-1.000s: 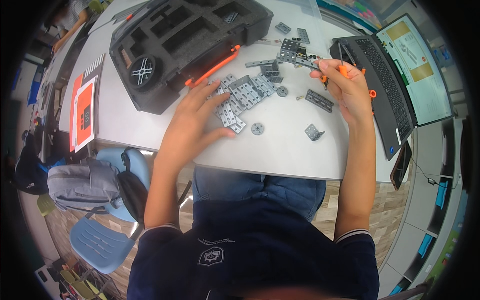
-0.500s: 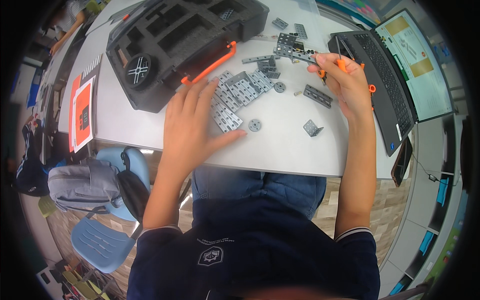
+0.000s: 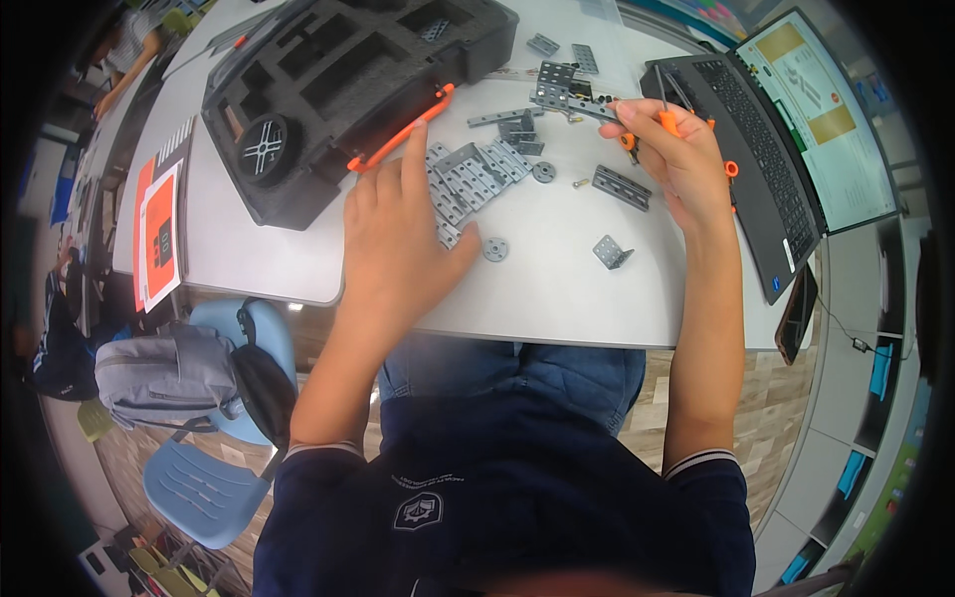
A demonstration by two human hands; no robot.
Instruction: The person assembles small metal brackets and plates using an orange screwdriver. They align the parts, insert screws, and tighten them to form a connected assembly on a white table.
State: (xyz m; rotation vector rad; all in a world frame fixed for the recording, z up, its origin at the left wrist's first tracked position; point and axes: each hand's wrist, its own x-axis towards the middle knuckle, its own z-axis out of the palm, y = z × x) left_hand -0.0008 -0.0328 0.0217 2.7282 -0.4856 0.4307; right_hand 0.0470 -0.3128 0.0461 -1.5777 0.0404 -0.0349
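My left hand [image 3: 398,224] is open at the left edge of a pile of grey slotted metal strips [image 3: 482,177]. Its index finger points toward the orange handle [image 3: 403,129] of a black case, and its thumb is spread apart. My right hand [image 3: 681,154] is closed round a screwdriver [image 3: 669,122] with an orange grip, its thin shaft pointing up. Its fingertips meet the end of a grey metal bar [image 3: 594,107], which reaches toward a perforated plate [image 3: 554,82]. Whether the fingers pinch the bar is unclear. Another orange-and-black handle [image 3: 628,142] shows beneath the hand.
The foam-lined black case [image 3: 318,189] holds a wheel [image 3: 264,146]. A laptop [image 3: 746,119] stands at the right. Near me lie a U-channel [image 3: 622,187], an angle bracket [image 3: 612,252] and a round hub [image 3: 495,250]. Orange-covered booklets [image 3: 159,239] lie left; a backpack [image 3: 164,368] rests on a chair.
My left hand has shifted slightly right, its index finger straightening and its thumb lifting toward the strips. The right hand keeps its grip on the screwdriver. The whole view has shifted a little.
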